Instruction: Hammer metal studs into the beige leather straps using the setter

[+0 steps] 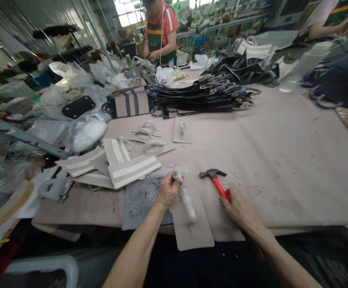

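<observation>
My left hand (168,189) pinches a short, pale cylindrical tool with a round metal top (177,176), standing upright at the upper end of a beige panel (196,236). A plastic-wrapped handle (190,210) runs along the panel's middle. The panel lies partly on a worn grey board (141,204) and sticks out past the table's front edge. To the right, my right hand (240,206) grips a claw hammer (220,188) by its red handle, the dark head over the table beside the panel. What lies under the cylindrical tool is hidden.
Flat beige pieces with white strips (135,172) lie left of the board. Behind are panels with wrapped handles (182,130) and a stack of black bags (201,96). Small pale bits are scattered about. A co-worker (162,36) stands across the table (282,168).
</observation>
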The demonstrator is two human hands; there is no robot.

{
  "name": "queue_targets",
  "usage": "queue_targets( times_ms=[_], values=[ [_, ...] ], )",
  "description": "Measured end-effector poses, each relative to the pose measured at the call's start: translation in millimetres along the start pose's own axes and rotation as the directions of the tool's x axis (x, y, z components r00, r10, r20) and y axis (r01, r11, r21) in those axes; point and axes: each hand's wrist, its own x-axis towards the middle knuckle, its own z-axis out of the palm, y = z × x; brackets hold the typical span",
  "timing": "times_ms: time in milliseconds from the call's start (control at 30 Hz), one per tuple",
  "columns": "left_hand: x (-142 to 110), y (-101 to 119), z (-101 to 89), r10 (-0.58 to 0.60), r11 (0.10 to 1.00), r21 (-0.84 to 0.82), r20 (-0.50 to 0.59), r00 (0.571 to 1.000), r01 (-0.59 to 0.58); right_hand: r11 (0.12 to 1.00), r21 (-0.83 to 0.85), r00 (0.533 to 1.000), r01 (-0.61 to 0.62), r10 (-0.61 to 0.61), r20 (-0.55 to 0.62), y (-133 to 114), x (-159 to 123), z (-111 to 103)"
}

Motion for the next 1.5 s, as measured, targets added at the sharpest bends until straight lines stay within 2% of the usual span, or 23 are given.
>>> queue_targets(
  times_ms=[67,133,167,233,267,333,367,433,533,600,633,733,800,833,900,967,1033,1100,1267,1333,1400,1467,1500],
  values=[
    [-1,1,0.8,0.031,0.999,0.04,0.003,1.0,-0.031,0.947,0.305,0.979,-0.102,0.041,0.201,-8,-2,-5],
    [-2,1,1.5,0.063,0.995,0.078,0.009,0.998,-0.064,0.785,0.556,0.915,-0.273,0.034,0.401,-19,-7,-12],
    [-2,0,1.8,0.08,0.992,0.095,0.013,0.997,-0.081,0.702,0.626,0.891,-0.34,0.027,0.453,-25,-12,-17],
    [-4,-2,2.2,0.108,0.985,0.133,0.024,0.994,-0.11,0.604,0.718,0.902,-0.346,0.004,0.432,-40,-21,-28],
    [-5,-3,2.4,0.119,0.981,0.153,0.029,0.993,-0.122,0.613,0.745,0.936,-0.264,-0.023,0.351,-47,-26,-34],
    [-6,-4,2.7,0.137,0.971,0.19,0.041,0.99,-0.143,0.731,0.678,0.985,0.079,-0.16,0.058,-61,-35,-45],
    [-7,-4,2.9,0.146,0.966,0.211,0.044,0.988,-0.152,0.782,0.566,0.964,0.26,-0.249,-0.099,-67,-38,-49],
    [-8,-3,3.0,0.167,0.952,0.255,0.039,0.985,-0.171,0.831,0.256,0.86,0.493,-0.422,-0.287,-77,-41,-53],
    [-9,-2,3.3,0.181,0.939,0.291,0.033,0.983,-0.183,0.793,-0.141,0.781,0.592,-0.608,-0.142,-88,-41,-62],
    [-9,-2,3.5,0.175,0.943,0.281,0.036,0.984,-0.178,0.741,-0.258,0.764,0.62,-0.645,-0.016,-97,-42,-79],
    [-9,-2,3.6,0.172,0.946,0.272,0.038,0.984,-0.176,0.724,-0.27,0.745,0.635,-0.667,-0.037,-103,-45,-91],
    [-9,1,3.6,0.176,0.949,0.259,0.044,0.983,-0.181,0.702,-0.177,0.596,0.69,-0.689,-0.412,-123,-59,-127],
    [-9,2,3.4,0.176,0.948,0.261,0.05,0.983,-0.183,0.72,-0.082,0.486,0.689,-0.544,-0.684,-130,-66,-132],
    [-9,3,3.4,0.172,0.948,0.261,0.051,0.984,-0.179,0.728,-0.056,0.461,0.683,-0.49,-0.739,-129,-67,-127],
    [-8,2,3.5,0.16,0.952,0.257,0.048,0.986,-0.167,0.75,-0.092,0.53,0.655,-0.543,-0.652,-119,-64,-104],
    [-7,0,4.0,0.157,0.957,0.241,0.047,0.986,-0.164,0.745,-0.225,0.7,0.627,-0.667,-0.257,-104,-55,-77],
    [-7,-3,4.4,0.157,0.96,0.226,0.055,0.986,-0.165,0.752,-0.331,0.802,0.57,-0.596,0.028,-89,-45,-61],
    [-7,-4,4.6,0.156,0.961,0.222,0.057,0.986,-0.165,0.792,-0.363,0.866,0.491,-0.491,0.1,-78,-36,-56],
    [-8,-3,4.1,0.14,0.963,0.224,0.06,0.988,-0.15,0.913,-0.242,0.944,0.329,-0.309,0.12,-44,-13,-42],
    [-8,-1,4.0,0.133,0.967,0.21,0.06,0.989,-0.143,0.902,-0.31,0.954,0.299,-0.291,0.076,-31,-7,-28],
    [-8,1,3.8,0.12,0.974,0.185,0.053,0.991,-0.128,0.844,-0.381,0.901,0.379,-0.43,-0.056,-28,-8,-15],
    [-7,3,3.7,0.114,0.98,0.156,0.051,0.992,-0.121,0.71,-0.401,0.73,0.579,-0.67,-0.133,-37,-17,-5],
    [-7,4,3.9,0.113,0.983,0.143,0.049,0.992,-0.119,0.607,-0.387,0.625,0.694,-0.775,-0.095,-45,-23,-1]
  ],
)
